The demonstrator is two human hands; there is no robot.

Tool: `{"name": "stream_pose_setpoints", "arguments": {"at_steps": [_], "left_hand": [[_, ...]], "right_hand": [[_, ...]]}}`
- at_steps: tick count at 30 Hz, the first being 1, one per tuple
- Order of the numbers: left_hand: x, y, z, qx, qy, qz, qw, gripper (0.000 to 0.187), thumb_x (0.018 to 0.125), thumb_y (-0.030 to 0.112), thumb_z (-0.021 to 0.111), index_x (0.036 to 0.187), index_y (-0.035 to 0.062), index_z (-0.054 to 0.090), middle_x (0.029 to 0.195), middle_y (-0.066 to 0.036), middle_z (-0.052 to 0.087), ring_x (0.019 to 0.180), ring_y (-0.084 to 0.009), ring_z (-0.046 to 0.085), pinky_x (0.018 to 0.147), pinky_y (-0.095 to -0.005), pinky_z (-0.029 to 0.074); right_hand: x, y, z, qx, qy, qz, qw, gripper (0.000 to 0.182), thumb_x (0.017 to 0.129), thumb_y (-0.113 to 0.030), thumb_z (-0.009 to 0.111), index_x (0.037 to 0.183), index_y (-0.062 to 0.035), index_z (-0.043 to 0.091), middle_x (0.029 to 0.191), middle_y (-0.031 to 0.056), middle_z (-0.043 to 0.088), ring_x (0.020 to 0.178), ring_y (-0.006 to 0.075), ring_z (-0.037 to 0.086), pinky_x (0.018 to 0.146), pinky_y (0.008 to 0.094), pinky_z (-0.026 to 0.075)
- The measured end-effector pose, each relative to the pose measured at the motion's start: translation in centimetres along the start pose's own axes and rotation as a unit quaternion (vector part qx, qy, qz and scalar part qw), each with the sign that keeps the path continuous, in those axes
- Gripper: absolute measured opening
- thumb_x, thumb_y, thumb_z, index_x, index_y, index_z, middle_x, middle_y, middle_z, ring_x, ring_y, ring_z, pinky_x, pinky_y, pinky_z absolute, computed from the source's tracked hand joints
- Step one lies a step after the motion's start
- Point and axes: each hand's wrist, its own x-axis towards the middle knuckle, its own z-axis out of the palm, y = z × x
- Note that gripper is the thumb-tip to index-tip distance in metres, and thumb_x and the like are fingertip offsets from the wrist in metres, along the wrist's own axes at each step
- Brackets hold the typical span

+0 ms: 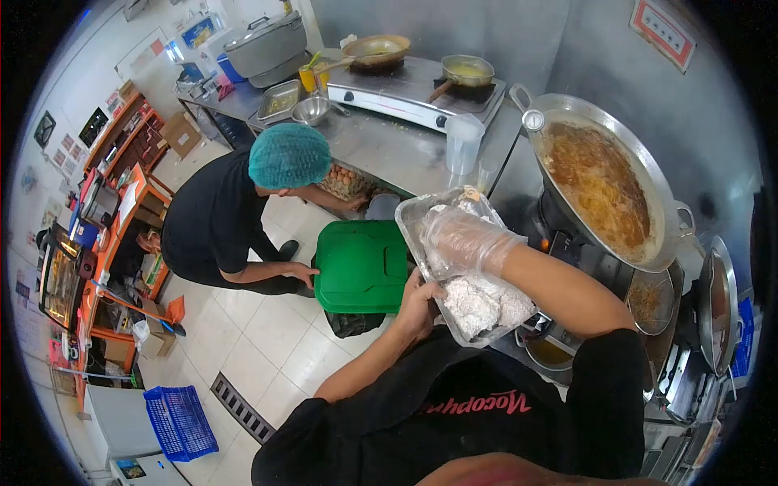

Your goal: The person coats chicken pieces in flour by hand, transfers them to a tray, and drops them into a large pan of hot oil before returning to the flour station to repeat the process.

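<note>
My left hand (419, 306) is closed on the near left rim of a metal tray (464, 338), which is tilted in front of my chest. White, flour-coated pieces (474, 306) lie in the tray, thickly caked. Inside the tray is my right hand (463, 241), in a clear plastic glove, over the coated pieces at its far end; its fingers are hidden by the glove and flour, so I cannot tell whether it grips a piece. Right of the tray, a large wok (663, 257) holds bubbling brown oil (596, 186).
A co-worker in a teal hairnet (289, 156) bends at the left, one hand on a green bin lid (361, 267). A two-burner stove (389, 101) carries pans behind. A clear plastic jug (463, 144) stands on the counter (365, 142). A blue crate (182, 423) sits lower left.
</note>
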Motion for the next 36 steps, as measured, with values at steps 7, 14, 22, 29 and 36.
{"name": "stream_pose_setpoints", "arguments": {"at_steps": [7, 14, 22, 29, 36], "left_hand": [[-0.5, 0.4, 0.7, -0.014, -0.013, -0.008, 1.0, 0.08, 0.071, 0.003, 0.059, 0.149, 0.0042, 0.041, 0.136, -0.016, 0.058, 0.123, -0.0343, 0.06, 0.107, -0.0515, 0.048], [-0.2, 0.3, 0.5, 0.006, -0.014, -0.015, 1.0, 0.087, 0.07, 0.004, 0.058, 0.154, 0.0021, 0.036, 0.142, -0.018, 0.055, 0.13, -0.0378, 0.055, 0.115, -0.055, 0.042], [0.7, -0.9, -0.6, -0.007, -0.003, 0.001, 1.0, 0.075, 0.07, 0.001, 0.062, 0.142, 0.0026, 0.044, 0.128, -0.015, 0.06, 0.114, -0.0315, 0.063, 0.095, -0.0511, 0.056], [0.7, -0.5, -0.5, 0.003, -0.01, 0.01, 1.0, 0.075, 0.069, 0.0, 0.061, 0.142, 0.0011, 0.046, 0.129, -0.015, 0.061, 0.116, -0.032, 0.063, 0.1, -0.0483, 0.055], [0.5, -0.3, -0.4, -0.008, -0.013, 0.006, 1.0, 0.082, 0.068, 0.002, 0.057, 0.148, -0.0009, 0.04, 0.137, -0.021, 0.057, 0.128, -0.0396, 0.059, 0.112, -0.0549, 0.049]], "right_hand": [[-0.4, -0.9, -1.1, -0.004, -0.033, -0.03, 0.999, 0.033, 0.074, -0.021, 0.079, 0.099, 0.0003, 0.074, 0.099, 0.0256, 0.068, 0.094, 0.041, 0.07, 0.086, 0.0474, 0.056], [0.8, 1.4, 1.1, 0.022, -0.012, 0.025, 0.999, 0.021, 0.078, -0.015, 0.076, 0.094, -0.0008, 0.075, 0.099, 0.0225, 0.072, 0.099, 0.0372, 0.072, 0.09, 0.0445, 0.056], [0.5, 3.2, 1.7, 0.047, 0.028, 0.043, 0.998, 0.014, 0.085, -0.006, 0.067, 0.095, 0.0009, 0.074, 0.1, 0.0252, 0.071, 0.103, 0.04, 0.07, 0.091, 0.0465, 0.056], [0.7, 5.6, 0.8, 0.155, 0.031, 0.107, 0.982, 0.017, 0.083, -0.01, 0.072, 0.096, -0.0002, 0.074, 0.098, 0.0245, 0.071, 0.1, 0.0414, 0.07, 0.088, 0.0465, 0.056], [-1.2, 4.0, -4.6, 0.165, 0.024, 0.025, 0.986, 0.043, 0.079, -0.02, 0.085, 0.111, 0.0018, 0.065, 0.1, 0.0202, 0.066, 0.104, 0.0355, 0.066, 0.093, 0.0437, 0.052]]}}
